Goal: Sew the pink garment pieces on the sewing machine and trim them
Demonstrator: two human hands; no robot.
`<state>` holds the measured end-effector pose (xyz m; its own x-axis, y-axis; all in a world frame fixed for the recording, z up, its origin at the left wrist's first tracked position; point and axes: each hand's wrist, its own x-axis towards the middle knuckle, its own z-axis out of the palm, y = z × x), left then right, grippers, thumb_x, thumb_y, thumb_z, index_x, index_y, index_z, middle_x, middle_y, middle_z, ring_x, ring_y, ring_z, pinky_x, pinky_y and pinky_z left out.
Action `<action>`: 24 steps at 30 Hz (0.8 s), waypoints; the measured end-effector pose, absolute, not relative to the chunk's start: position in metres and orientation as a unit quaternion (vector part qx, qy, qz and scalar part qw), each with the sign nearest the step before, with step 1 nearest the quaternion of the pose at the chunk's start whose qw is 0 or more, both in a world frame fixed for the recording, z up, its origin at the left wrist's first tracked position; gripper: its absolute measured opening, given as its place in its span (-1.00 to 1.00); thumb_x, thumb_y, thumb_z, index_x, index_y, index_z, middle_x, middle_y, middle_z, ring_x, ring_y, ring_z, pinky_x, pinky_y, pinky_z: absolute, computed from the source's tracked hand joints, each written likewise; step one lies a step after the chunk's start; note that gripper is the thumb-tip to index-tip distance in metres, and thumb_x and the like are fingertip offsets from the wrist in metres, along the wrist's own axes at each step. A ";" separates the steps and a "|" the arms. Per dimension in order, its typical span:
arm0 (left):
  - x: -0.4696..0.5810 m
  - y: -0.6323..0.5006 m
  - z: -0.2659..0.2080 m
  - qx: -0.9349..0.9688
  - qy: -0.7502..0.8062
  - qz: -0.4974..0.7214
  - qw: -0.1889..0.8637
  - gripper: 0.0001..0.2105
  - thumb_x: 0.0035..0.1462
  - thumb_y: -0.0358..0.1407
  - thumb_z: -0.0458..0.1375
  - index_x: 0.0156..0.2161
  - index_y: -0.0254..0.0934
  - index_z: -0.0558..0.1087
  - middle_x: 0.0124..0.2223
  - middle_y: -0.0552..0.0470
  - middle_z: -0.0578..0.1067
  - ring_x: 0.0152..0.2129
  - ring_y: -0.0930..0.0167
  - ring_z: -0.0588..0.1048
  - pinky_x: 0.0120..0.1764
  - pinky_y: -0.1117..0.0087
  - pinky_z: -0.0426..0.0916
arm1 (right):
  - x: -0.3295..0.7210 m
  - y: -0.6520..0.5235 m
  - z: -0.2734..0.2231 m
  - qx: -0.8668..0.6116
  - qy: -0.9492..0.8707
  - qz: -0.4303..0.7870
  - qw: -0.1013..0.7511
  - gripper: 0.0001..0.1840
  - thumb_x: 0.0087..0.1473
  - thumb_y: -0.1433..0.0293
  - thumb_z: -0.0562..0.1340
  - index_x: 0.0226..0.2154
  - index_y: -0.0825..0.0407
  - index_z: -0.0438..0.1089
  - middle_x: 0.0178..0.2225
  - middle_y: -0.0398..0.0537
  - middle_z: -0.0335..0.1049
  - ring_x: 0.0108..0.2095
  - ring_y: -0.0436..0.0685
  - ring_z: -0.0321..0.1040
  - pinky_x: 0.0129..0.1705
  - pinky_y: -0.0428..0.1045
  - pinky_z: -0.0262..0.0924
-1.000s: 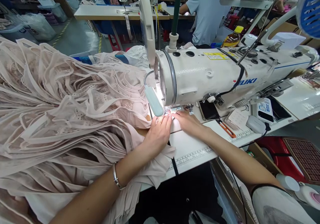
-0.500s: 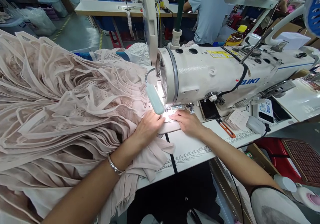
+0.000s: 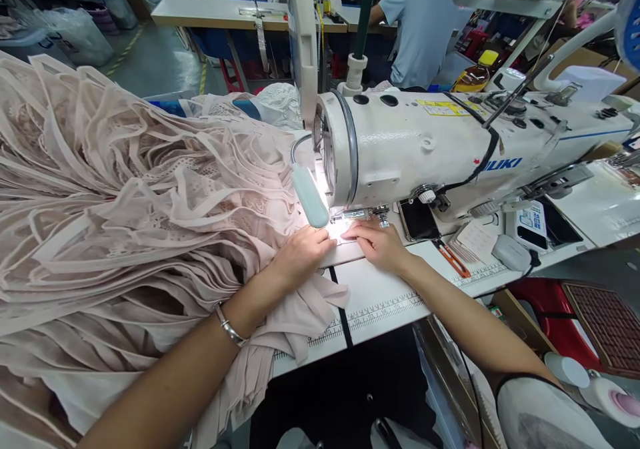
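A white sewing machine stands before me, its small pale-green lamp lighting the needle area. Under that light, a piece of pale pink fabric lies at the presser foot. My left hand is closed on the fabric's left side, thumb and fingers together. On its right side my right hand grips the fabric, fingertips close to the foot. Glare hides the needle and the exact seam. A large heap of pale pink lace-trimmed garments spreads left of the machine, beneath and around my left forearm.
Right of my hands lie a phone, an orange cutter, a stack of cards and a grey case. A printed ruler runs along the table's front edge. A person in blue sits beyond the machine.
Both hands have shifted slightly to the right near the presser foot, still on the fabric. The garment heap stays almost the same, and the whole view has moved a little.
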<state>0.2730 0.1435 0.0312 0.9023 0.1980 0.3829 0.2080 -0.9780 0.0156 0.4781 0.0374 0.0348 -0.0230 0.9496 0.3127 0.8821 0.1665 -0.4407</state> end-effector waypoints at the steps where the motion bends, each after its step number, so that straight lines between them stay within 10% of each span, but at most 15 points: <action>1: 0.274 0.143 0.031 -0.974 -0.109 -0.194 0.025 -0.72 0.38 -0.41 -0.04 -0.24 -0.27 0.53 -0.38 0.03 0.45 -0.40 0.40 0.38 -0.36 0.38 0.26 | 0.478 0.037 0.035 -0.641 -0.714 0.062 0.273 -0.58 0.20 0.53 0.03 -0.17 -0.07 0.57 -0.13 -0.13 0.59 -0.15 0.10 0.48 -0.26 -0.05 0.30; 15: 0.273 0.136 0.031 -0.972 -0.125 -0.199 -0.022 -0.73 0.37 -0.42 -0.03 -0.27 -0.28 0.52 -0.36 -0.02 0.45 -0.39 0.36 0.37 -0.32 0.34 0.28 | 0.479 0.036 0.042 -0.585 -0.767 0.078 0.251 -0.58 0.15 0.54 0.06 -0.20 -0.09 0.60 -0.20 -0.14 0.55 -0.20 0.06 0.43 -0.27 -0.06 0.26; 24: 0.259 0.139 0.032 -0.974 -0.140 -0.157 -0.084 -0.72 0.32 -0.46 -0.06 -0.01 -0.30 0.46 0.11 -0.17 0.49 0.00 0.25 0.47 0.12 0.08 0.31 | 0.477 0.034 0.044 -0.571 -0.794 0.031 0.205 -0.65 0.24 0.51 0.13 -0.17 -0.14 0.59 -0.09 -0.10 0.52 -0.12 0.09 0.40 -0.29 -0.06 0.22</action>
<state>0.2591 0.1386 0.0316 0.9114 0.2994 0.2823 0.2469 -0.9467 0.2069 0.4766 0.0337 0.0442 -0.2642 0.9198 0.2903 0.8945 0.3462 -0.2829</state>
